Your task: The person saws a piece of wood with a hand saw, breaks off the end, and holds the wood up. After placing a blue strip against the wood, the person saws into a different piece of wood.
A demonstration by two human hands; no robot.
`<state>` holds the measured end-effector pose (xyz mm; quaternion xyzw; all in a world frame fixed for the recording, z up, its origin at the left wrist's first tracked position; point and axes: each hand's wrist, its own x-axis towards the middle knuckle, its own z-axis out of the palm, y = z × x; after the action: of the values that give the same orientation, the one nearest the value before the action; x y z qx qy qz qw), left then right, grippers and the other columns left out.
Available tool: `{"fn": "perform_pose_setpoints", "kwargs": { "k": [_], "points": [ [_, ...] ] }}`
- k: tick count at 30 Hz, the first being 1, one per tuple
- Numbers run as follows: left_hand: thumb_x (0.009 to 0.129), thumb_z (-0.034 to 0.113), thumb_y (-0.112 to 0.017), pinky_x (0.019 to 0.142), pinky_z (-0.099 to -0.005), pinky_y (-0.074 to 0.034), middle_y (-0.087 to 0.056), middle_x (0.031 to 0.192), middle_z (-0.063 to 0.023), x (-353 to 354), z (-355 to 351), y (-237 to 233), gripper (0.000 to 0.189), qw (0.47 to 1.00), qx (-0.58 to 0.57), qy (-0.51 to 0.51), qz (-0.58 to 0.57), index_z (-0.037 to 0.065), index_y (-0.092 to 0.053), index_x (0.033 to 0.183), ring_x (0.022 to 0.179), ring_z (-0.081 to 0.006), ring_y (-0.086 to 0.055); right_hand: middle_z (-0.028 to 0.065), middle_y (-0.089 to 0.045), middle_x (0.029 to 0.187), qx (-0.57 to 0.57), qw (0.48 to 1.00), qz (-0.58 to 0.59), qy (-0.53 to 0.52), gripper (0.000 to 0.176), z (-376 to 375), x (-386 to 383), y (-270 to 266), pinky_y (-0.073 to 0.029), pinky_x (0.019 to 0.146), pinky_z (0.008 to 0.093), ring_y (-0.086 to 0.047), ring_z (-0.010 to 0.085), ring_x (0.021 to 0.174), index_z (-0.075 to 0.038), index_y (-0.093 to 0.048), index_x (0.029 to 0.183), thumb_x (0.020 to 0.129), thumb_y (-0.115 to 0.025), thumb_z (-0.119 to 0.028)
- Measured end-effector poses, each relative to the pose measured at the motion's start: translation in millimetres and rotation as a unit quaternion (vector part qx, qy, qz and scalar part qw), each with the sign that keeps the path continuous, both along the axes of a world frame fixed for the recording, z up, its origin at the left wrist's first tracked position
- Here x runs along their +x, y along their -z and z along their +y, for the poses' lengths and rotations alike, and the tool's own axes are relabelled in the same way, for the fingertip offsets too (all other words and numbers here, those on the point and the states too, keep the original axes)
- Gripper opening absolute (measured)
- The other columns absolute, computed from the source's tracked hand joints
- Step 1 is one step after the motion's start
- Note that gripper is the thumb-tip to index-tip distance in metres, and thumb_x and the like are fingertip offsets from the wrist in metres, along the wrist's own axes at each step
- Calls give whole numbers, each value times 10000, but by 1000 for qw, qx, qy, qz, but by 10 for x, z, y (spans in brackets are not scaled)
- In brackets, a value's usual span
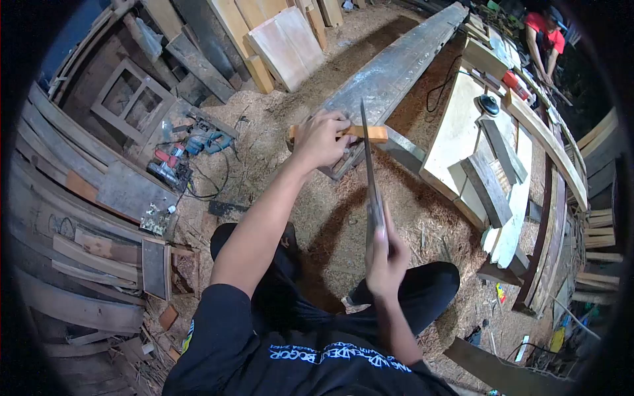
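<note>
Right hand (386, 257) keeps no slack, its grip clenched on the saw (370, 171), while left hand (320, 138) clasps the wood strip (378, 134) at the near end of the plank (396, 66), the cut seemingly just begun and not yet through.

Orange wood piece (370, 134); grey saw blade (371, 178); black shirt (264, 350), white lettering.

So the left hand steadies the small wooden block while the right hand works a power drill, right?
No: the head view shows the right hand gripping a handsaw, not a power drill. The left hand does steady the small wooden block.
</note>
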<state>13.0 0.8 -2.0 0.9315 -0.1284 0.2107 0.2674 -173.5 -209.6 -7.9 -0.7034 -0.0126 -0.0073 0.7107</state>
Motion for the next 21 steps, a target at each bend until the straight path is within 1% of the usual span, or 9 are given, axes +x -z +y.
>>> {"fn": "perform_pose_setpoints", "kwargs": {
  "k": [3,4,5,7,8,12,16,18,21],
  "points": [
    [853,231,-743,884,-449,-518,-720,1054,-68,30,10,-27,255,1000,15,-8,25,50,-771,1030,1008,-327,-667,-34,-583,850,-65,993,-95,32,489,204,546,226,-439,640,248,-468,53,684,-15,-468,1533,1076,-513,-181],
    [853,231,-743,884,-449,-518,-720,1054,-68,31,12,-69,255,1000,16,-11,23,50,-771,1030,1008,-327,-667,36,-666,939,-40,999,-31,18,486,224,477,-7,-492,759,256,-578,76,810,11,-466,1524,1079,-507,-178],
    [856,244,-747,895,-452,-519,-713,1063,-47,33,-2,-85,236,999,17,-21,34,76,-778,1019,1040,-310,-652,36,-666,939,-40,999,-30,16,486,205,400,-117,-492,759,256,-578,76,810,11,-466,1524,1079,-507,-178],
    [860,257,-751,905,-456,-519,-706,1072,-26,-23,-20,-41,217,998,16,-32,56,103,-785,1008,1073,-293,-637,140,-708,1202,9,997,73,11,480,108,108,-143,-490,923,269,-626,107,1000,38,-465,1513,1075,-492,-156],
    [865,250,-745,902,-449,-519,-713,1080,-34,-21,-22,-37,230,998,27,-35,35,89,-780,1026,1067,-302,-645,201,-633,1387,-14,999,-34,16,471,24,-11,149,-446,1032,289,-605,137,1145,58,-468,1502,1071,-466,-130],
    [872,242,-737,916,-441,-518,-720,1095,-33,-1,-36,8,238,999,30,-38,5,89,-777,1050,1085,-302,-644,190,-651,1360,-3,1000,-12,27,466,-60,-272,153,-452,1013,281,-618,149,1124,58,-473,1499,1067,-453,-116],
    [872,249,-741,935,-451,-514,-720,1097,-39,-10,-30,-56,247,999,20,-16,37,88,-780,1056,1094,-299,-645,130,-691,1231,-31,998,-44,21,477,139,356,-29,-498,850,262,-610,103,926,47,-480,1500,1071,-500,-161],
    [888,275,-731,930,-479,-511,-715,1104,-27,2,-33,-81,229,998,27,-32,45,110,-785,1037,1081,-297,-643,70,-692,1151,-38,999,-4,20,482,224,497,-74,-474,696,248,-534,65,766,24,-483,1508,1073,-517,-183],
    [896,282,-722,939,-485,-508,-716,1115,-24,-3,-30,-34,236,998,29,-38,38,113,-786,1049,1092,-300,-642,28,-696,1062,23,999,41,4,481,63,114,-122,-408,599,219,-465,31,673,1,-479,1520,1074,-512,-178]
  ]
}}
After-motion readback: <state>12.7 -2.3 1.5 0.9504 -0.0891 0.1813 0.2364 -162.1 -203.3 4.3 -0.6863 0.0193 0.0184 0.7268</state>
